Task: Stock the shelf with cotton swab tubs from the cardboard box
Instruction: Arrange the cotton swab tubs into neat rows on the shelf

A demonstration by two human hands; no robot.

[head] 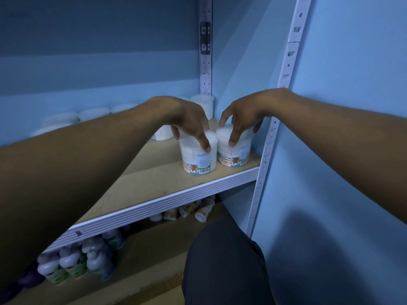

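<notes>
Both hands reach over the shelf (154, 190) near its right end. The left hand (187, 119) comes down from above on a tub of cotton swabs (198, 157), its curled fingers spread round the lid and the thumb pressed on the near side of the tub. The right hand (240, 119) holds a second tub (234, 150) the same way, fingers draped over the top and thumb on the front wall. The two tubs stand upright on the shelf board, just beside each other, close to the front edge and to the white upright post (267, 155) right of the right hand. Behind the left hand more tubs (202, 104) line the back of the shelf by the blue wall. Below the hands, on the lower shelf, stand small bottles (72, 260) with pale caps. A dark trouser knee (224, 265) shows below the right hand.
</notes>
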